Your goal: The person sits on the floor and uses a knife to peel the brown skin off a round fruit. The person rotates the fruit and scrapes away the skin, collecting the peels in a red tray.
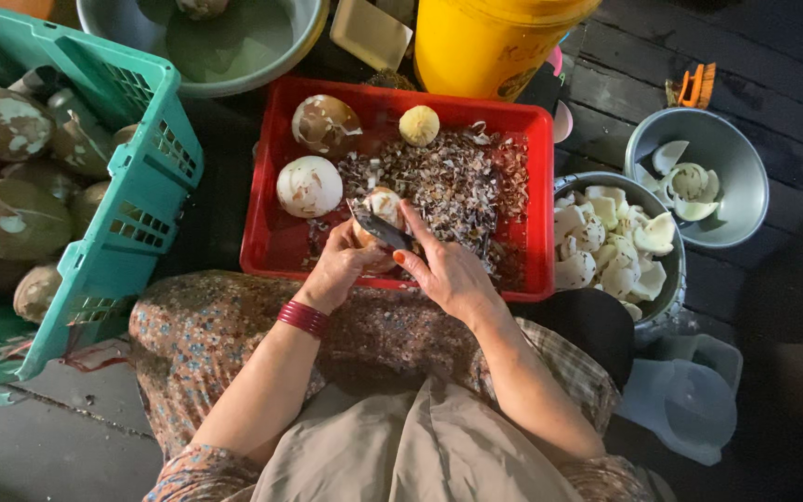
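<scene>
My left hand [338, 267] cups a partly peeled coconut [382, 206] over the front of a red crate [267, 244]. My right hand [448, 271] grips a dark-bladed knife [378, 227], whose blade lies across the coconut. Inside the crate sit two whitish peeled coconuts [309, 186] [325, 123], a small pale yellow one [419, 125] and a heap of brown-and-white peelings [462, 181].
A green crate [132, 195] at left holds several brown unpeeled coconuts [11, 218]. At right a metal bowl [671, 279] is full of white coconut pieces, and a second metal bowl [731, 163] holds a few. A yellow bucket [490, 42] and a grey basin [225, 46] stand behind.
</scene>
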The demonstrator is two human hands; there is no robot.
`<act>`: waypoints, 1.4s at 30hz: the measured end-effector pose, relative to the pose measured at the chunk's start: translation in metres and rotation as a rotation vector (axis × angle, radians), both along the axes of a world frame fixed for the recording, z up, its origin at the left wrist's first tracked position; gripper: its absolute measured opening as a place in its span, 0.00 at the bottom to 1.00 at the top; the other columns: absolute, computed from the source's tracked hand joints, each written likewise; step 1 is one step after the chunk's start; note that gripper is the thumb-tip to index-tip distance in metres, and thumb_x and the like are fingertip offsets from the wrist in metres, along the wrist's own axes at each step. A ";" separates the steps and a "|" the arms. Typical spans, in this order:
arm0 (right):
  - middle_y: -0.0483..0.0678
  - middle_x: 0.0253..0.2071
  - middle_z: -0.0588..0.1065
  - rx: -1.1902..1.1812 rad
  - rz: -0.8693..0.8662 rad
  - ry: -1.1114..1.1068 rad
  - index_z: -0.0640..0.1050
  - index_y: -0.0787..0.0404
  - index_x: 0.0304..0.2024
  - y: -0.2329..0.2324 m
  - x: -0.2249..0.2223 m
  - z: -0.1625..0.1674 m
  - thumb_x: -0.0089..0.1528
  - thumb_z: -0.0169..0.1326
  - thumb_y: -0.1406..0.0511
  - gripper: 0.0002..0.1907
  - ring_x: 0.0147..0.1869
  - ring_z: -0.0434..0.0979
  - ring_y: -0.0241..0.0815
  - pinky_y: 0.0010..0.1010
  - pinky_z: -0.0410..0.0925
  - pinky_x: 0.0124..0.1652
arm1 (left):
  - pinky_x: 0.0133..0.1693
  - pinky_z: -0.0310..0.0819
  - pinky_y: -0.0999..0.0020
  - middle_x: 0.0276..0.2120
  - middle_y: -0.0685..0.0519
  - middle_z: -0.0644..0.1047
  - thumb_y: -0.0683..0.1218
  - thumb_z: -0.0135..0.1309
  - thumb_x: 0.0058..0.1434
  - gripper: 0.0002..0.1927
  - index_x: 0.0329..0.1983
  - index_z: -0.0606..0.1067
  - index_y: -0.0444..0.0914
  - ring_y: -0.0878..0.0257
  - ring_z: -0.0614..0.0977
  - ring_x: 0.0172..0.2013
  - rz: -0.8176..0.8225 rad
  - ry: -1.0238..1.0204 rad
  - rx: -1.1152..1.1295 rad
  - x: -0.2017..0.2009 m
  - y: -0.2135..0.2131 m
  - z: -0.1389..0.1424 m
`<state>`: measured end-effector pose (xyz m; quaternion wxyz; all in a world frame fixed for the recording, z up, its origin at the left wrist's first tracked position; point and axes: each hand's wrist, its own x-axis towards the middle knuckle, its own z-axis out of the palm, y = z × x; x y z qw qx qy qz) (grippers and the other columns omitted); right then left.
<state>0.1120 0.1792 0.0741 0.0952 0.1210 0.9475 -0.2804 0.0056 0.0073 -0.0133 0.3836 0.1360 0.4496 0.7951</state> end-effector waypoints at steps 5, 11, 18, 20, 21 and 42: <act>0.59 0.23 0.78 0.075 0.020 0.015 0.45 0.40 0.78 -0.005 0.002 0.004 0.67 0.46 0.45 0.41 0.31 0.81 0.62 0.52 0.71 0.35 | 0.37 0.76 0.70 0.35 0.54 0.79 0.33 0.53 0.58 0.12 0.46 0.72 0.33 0.66 0.79 0.33 0.010 -0.036 -0.031 0.002 0.001 -0.008; 0.59 0.25 0.78 0.072 -0.008 0.157 0.51 0.41 0.77 -0.007 -0.003 -0.007 0.67 0.46 0.45 0.38 0.32 0.80 0.64 0.53 0.71 0.35 | 0.32 0.66 0.72 0.34 0.54 0.75 0.33 0.56 0.66 0.09 0.46 0.70 0.33 0.69 0.71 0.30 -0.043 -0.034 0.106 0.001 -0.001 -0.001; 0.61 0.26 0.78 0.009 -0.080 0.122 0.58 0.45 0.75 -0.003 -0.006 -0.019 0.67 0.43 0.44 0.36 0.35 0.80 0.64 0.52 0.71 0.38 | 0.37 0.71 0.74 0.39 0.56 0.75 0.33 0.51 0.55 0.20 0.52 0.70 0.34 0.70 0.74 0.34 -0.063 0.052 -0.015 0.003 0.001 0.014; 0.60 0.27 0.78 0.014 -0.084 0.139 0.59 0.48 0.74 -0.005 -0.007 -0.022 0.67 0.43 0.44 0.36 0.35 0.80 0.64 0.52 0.71 0.37 | 0.35 0.70 0.72 0.38 0.55 0.75 0.33 0.52 0.56 0.19 0.52 0.70 0.33 0.69 0.73 0.33 -0.062 0.039 0.036 0.002 0.001 0.013; 0.60 0.28 0.79 0.030 -0.083 0.155 0.61 0.51 0.73 -0.006 -0.008 -0.023 0.68 0.43 0.43 0.36 0.36 0.81 0.63 0.52 0.71 0.36 | 0.35 0.70 0.73 0.38 0.55 0.75 0.33 0.51 0.55 0.20 0.52 0.70 0.34 0.69 0.74 0.33 -0.047 0.050 0.008 0.001 0.001 0.013; 0.60 0.51 0.80 -0.407 -0.222 0.038 0.59 0.42 0.76 0.011 -0.019 -0.067 0.63 0.30 0.35 0.43 0.50 0.83 0.55 0.43 0.73 0.48 | 0.51 0.78 0.65 0.47 0.54 0.77 0.29 0.55 0.55 0.29 0.62 0.69 0.33 0.63 0.79 0.49 -0.007 0.241 -0.100 0.019 0.013 0.002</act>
